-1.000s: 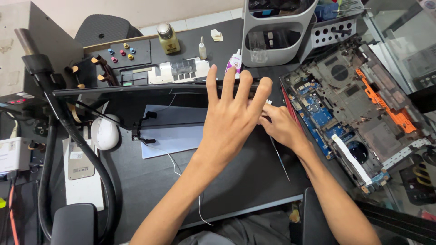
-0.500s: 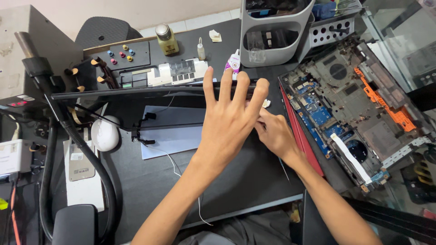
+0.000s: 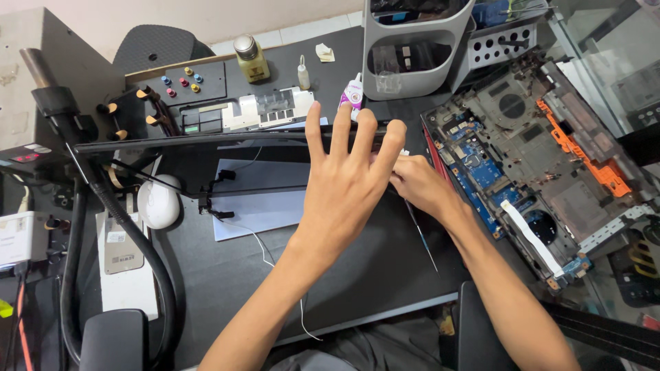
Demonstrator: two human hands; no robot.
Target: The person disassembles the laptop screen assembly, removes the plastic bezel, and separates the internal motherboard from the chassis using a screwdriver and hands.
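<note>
My left hand (image 3: pixel 344 185) hovers with fingers spread wide above a dark flat laptop panel (image 3: pixel 371 282) lying on the desk; it holds nothing. Just to its right, my right hand (image 3: pixel 421 185) rests at the panel's far right edge, its fingertips pinched on a small white piece (image 3: pixel 403 152), partly hidden by my left fingers. A thin dark rod (image 3: pixel 423 240) lies on the panel under my right wrist. Right of both hands sits an opened laptop base (image 3: pixel 529 165) with a blue circuit board and an orange part exposed.
A white mouse (image 3: pixel 158 200) and a thick black hose (image 3: pixel 141 247) lie at the left. A pale sheet (image 3: pixel 261 203) and thin white wire (image 3: pixel 265 251) lie on the mat. Behind stand a grey organizer (image 3: pixel 419 62), a yellowish bottle (image 3: pixel 249 58) and a small white-pink bottle (image 3: pixel 353 93).
My right hand has shifted slightly left along the panel's edge. My left hand stays spread in nearly the same place.
</note>
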